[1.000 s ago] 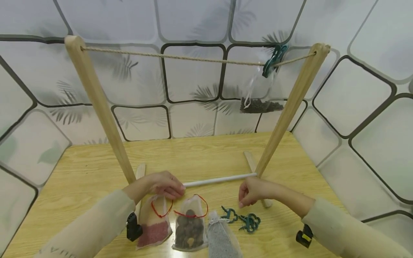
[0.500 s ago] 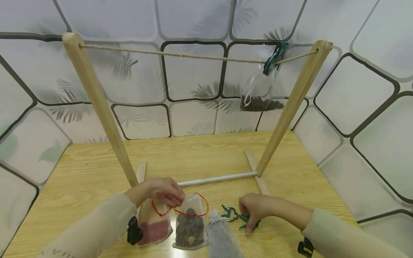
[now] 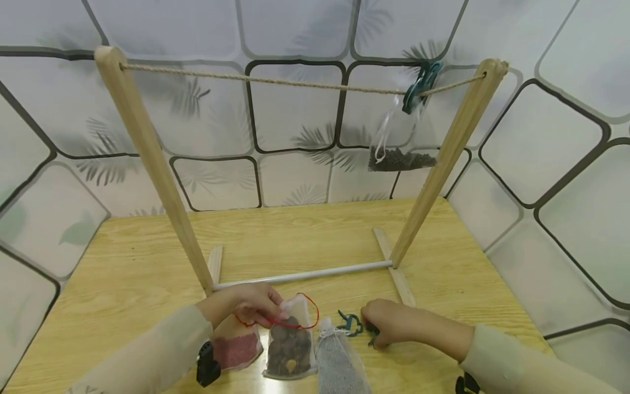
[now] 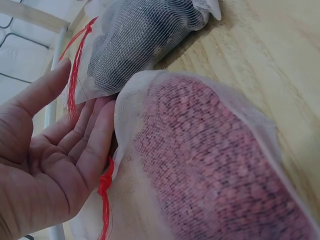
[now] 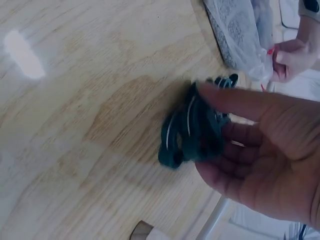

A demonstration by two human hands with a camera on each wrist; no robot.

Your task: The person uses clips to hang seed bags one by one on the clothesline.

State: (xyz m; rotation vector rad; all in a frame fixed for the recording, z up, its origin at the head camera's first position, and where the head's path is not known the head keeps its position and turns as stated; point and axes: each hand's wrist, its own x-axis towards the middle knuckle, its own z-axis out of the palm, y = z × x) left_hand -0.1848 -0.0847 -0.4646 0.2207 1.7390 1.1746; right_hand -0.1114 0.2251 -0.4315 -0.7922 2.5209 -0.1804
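Note:
In the head view my left hand [image 3: 258,303] is at the top of a mesh bag of dark round pieces [image 3: 289,350] with a red drawstring. The left wrist view shows its fingers touching the top edge of this dark-filled bag [image 4: 135,47], the thumb spread apart from them. A mesh bag of pink grains [image 4: 210,150] lies beside the hand. My right hand [image 3: 391,323] pinches a dark green spring clip [image 5: 192,130] between thumb and fingers, low over the table. Another green clip [image 3: 350,324] lies just left of it, partly behind the fingers in the right wrist view.
A wooden frame with two posts [image 3: 157,164] carries a rope [image 3: 295,83]. From it a green clip [image 3: 422,86] holds a clear bag of dark grains [image 3: 401,160]. A white rod [image 3: 315,273] joins the posts low down. A grey-filled bag [image 3: 339,361] lies in front.
My right hand has moved down to the clips and taken hold of one. The left hand has shifted slightly right and down, onto the top of the dark-filled bag.

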